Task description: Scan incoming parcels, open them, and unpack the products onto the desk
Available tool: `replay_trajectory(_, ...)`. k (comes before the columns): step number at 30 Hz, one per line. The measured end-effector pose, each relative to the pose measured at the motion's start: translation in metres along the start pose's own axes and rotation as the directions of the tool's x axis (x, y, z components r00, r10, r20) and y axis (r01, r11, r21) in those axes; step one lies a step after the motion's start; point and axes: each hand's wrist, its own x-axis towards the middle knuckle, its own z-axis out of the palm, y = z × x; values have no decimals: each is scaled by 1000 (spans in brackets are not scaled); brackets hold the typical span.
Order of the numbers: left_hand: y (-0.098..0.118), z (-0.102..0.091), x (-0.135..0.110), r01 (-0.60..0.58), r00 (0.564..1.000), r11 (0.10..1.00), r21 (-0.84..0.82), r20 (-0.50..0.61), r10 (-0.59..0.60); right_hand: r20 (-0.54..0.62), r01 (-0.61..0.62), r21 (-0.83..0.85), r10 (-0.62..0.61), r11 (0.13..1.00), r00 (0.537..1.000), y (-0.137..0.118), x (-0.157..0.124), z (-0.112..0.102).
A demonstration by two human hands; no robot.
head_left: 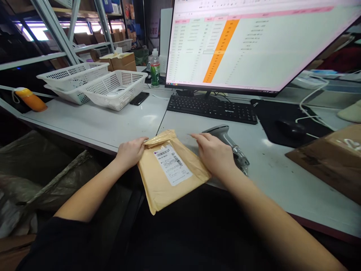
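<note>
A yellow padded envelope point(152, 184) with a white printed label point(172, 165) is tilted at the desk's front edge, its lower part over my lap. My left hand point(131, 152) is closed on its upper left corner, where clear tape lies across the folded flap. My right hand point(216, 152) is beside the envelope's right edge, index finger stretched towards the flap; its other fingers are partly hidden. I cannot tell whether it touches the envelope. Just behind that hand lies a grey barcode scanner point(225, 135), its handle wrapped in clear plastic.
A monitor point(225, 49) showing a spreadsheet stands behind a black keyboard point(211, 108). White baskets point(115, 92), a phone point(139, 98), a green-labelled bottle point(155, 69) and an orange bottle point(31, 99) are to the left. At right are a mouse point(290, 128) and a cardboard box point(332, 158).
</note>
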Motion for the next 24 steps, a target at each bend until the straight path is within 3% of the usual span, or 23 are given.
replay_trajectory(2,6,-3,3,-8,1000,999,47,15,7,179,-110,-61,119,992,977,14,2,4)
replay_trajectory(4,11,-8,7,-14,999,995,101,52,9,289,-118,-78,136,990,948,20,6,6)
replay_trajectory(8,18,-18,15,-45,991,988,145,128,26,226,-75,99,51,992,973,4,14,-1)
replay_trajectory(11,24,-19,23,-93,991,983,161,110,75,376,-57,260,-46,964,926,-23,15,-9)
replay_trajectory(13,32,-14,31,-221,974,965,141,74,213,439,-3,262,-117,965,891,-41,11,-7)
replay_trajectory(16,48,-3,49,-421,907,901,100,78,415,360,42,205,-116,978,926,-59,2,7)
replay_trajectory(20,65,1,65,-489,868,866,108,164,469,301,53,219,-119,974,946,-62,-6,20)
replay_trajectory(24,64,-5,66,-522,844,849,81,194,500,297,57,225,-124,973,947,-60,-6,19)
